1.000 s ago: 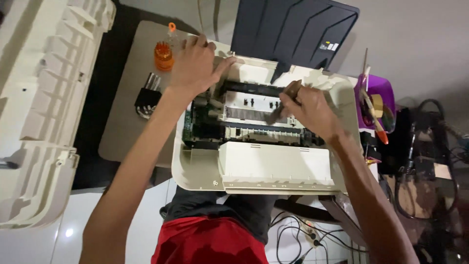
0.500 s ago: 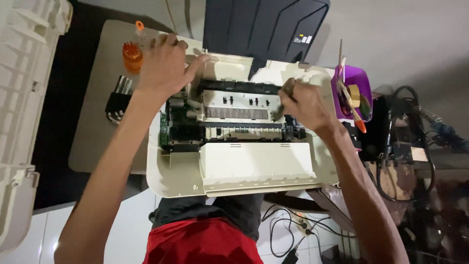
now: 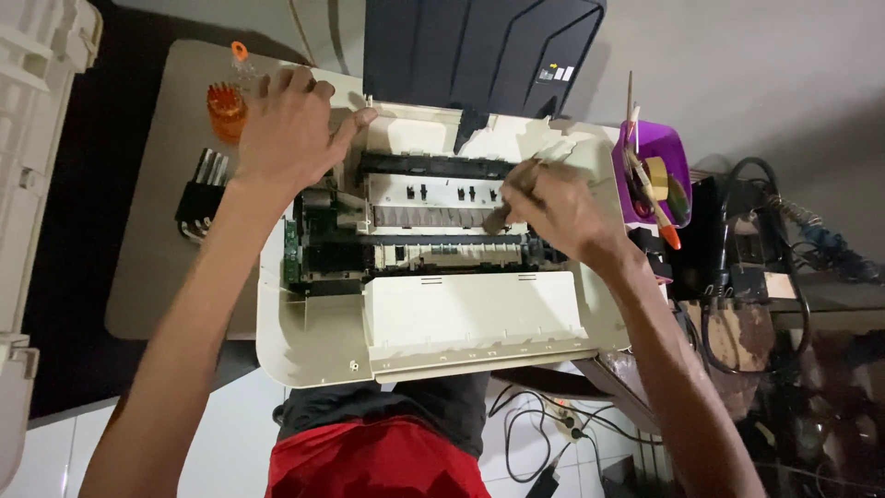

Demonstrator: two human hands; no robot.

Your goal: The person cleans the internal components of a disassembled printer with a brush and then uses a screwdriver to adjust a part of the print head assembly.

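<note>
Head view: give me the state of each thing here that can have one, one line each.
printer: top cover off, inner mechanism exposed.
dark paper tray: raised at the back.
left hand: open, flat on the printer's rear left corner.
right hand: closed on a brush.
brush: tip down on the white inner section.
purple container: open, holding tools.
orange bit holder: upright on the table.

Home repair corner: opened printer, hex keys, purple tool tub, tangled floor cables.
</note>
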